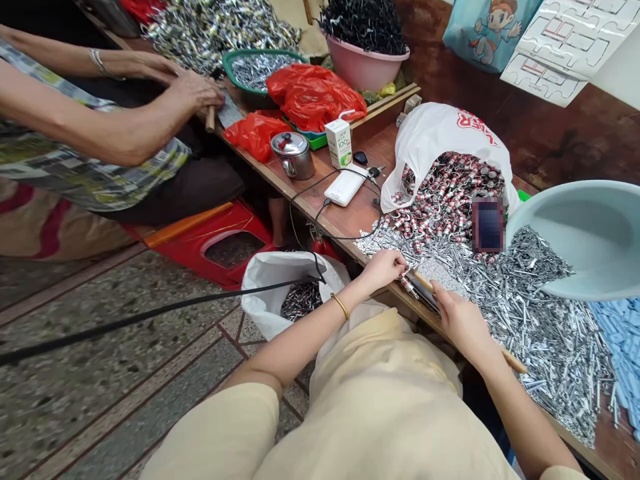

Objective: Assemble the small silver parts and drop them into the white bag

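Note:
My left hand (384, 268) is closed in a pinch at the table's front edge; whatever lies between its fingertips is too small to make out. Just below those fingertips is a small red-and-silver metal piece (409, 287), beside a flat metal strip (425, 291). My right hand (463, 327) is closed over a long wooden stick (515, 362), whose lower end sticks out past the wrist. Close in front of both hands spreads a heap of small silver metal parts (525, 333). A white plastic bag (445, 123) spills red-and-silver pieces (445, 190) onto the table.
A pale basin (595, 220) leans over the heap at right, near light-blue pieces (620, 340). A power bank (346, 185) with a cable, a drink carton (339, 143) and a metal cup (293, 157) stand left. A co-worker's hands (193, 90) work beyond; a white sack (265, 293) stands below.

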`<action>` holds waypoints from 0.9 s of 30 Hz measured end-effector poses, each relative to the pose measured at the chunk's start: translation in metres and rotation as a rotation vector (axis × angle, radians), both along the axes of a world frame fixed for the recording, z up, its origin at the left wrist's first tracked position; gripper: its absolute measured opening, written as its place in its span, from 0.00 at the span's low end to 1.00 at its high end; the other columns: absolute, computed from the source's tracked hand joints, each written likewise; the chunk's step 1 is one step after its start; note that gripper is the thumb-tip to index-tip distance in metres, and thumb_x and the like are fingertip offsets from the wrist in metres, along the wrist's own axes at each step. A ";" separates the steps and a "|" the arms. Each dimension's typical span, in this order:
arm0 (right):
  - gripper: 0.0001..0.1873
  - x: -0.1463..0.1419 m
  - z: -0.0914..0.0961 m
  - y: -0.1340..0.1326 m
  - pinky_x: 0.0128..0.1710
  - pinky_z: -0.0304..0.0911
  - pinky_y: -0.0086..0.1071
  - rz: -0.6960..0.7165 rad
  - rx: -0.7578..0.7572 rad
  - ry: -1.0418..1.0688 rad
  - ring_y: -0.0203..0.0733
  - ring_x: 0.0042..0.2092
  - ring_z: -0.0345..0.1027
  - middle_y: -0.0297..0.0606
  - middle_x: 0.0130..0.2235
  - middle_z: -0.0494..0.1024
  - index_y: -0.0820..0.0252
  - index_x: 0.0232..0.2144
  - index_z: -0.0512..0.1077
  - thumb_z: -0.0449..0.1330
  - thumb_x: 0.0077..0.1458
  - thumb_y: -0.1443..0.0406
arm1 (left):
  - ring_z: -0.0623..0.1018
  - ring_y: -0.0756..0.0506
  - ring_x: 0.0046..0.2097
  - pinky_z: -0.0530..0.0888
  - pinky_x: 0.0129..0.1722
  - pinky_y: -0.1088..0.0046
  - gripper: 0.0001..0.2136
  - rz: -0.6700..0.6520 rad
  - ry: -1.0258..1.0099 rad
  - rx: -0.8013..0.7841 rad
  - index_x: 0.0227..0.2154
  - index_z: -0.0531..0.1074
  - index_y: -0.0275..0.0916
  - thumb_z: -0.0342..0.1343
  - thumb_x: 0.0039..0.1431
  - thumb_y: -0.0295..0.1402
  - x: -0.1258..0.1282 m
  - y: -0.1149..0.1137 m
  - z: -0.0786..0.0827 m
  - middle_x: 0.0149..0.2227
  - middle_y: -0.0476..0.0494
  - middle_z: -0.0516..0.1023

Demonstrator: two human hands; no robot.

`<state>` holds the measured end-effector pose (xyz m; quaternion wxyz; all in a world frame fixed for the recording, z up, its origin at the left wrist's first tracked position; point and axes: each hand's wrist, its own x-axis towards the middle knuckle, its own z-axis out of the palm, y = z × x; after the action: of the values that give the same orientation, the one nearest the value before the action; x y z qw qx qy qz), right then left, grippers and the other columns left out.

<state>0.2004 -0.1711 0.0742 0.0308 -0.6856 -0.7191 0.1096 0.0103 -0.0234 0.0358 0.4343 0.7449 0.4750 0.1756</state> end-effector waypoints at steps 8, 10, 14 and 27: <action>0.26 -0.004 0.007 0.005 0.33 0.65 0.33 0.005 -0.005 -0.039 0.46 0.34 0.76 0.45 0.40 0.81 0.56 0.65 0.63 0.46 0.68 0.66 | 0.78 0.48 0.31 0.70 0.34 0.74 0.07 -0.007 -0.029 0.011 0.25 0.77 0.37 0.55 0.52 0.22 -0.001 0.002 -0.005 0.26 0.48 0.80; 0.25 -0.002 0.003 0.005 0.31 0.63 0.32 0.017 -0.033 -0.056 0.45 0.32 0.75 0.44 0.38 0.80 0.56 0.64 0.65 0.46 0.67 0.67 | 0.77 0.48 0.30 0.71 0.33 0.74 0.06 0.000 -0.053 0.015 0.24 0.77 0.37 0.56 0.51 0.23 -0.003 0.003 -0.009 0.26 0.48 0.79; 0.24 0.012 -0.015 -0.002 0.30 0.59 0.30 -0.074 0.146 -0.063 0.42 0.34 0.73 0.42 0.39 0.79 0.54 0.64 0.65 0.46 0.69 0.65 | 0.75 0.50 0.26 0.73 0.30 0.74 0.05 0.001 -0.301 -0.175 0.30 0.76 0.36 0.55 0.52 0.24 -0.005 0.000 -0.020 0.25 0.50 0.75; 0.16 0.104 -0.051 -0.021 0.44 0.59 0.40 -0.407 0.439 -0.143 0.49 0.44 0.66 0.46 0.45 0.77 0.59 0.47 0.76 0.50 0.66 0.66 | 0.76 0.44 0.48 0.75 0.50 0.64 0.11 -0.142 -0.303 0.312 0.42 0.76 0.39 0.50 0.63 0.26 0.009 -0.021 -0.021 0.45 0.42 0.76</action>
<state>0.3047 -0.1919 0.0229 0.1487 -0.7986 -0.5737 -0.1052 0.0188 -0.0442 0.0145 0.3915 0.7997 0.3178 0.3258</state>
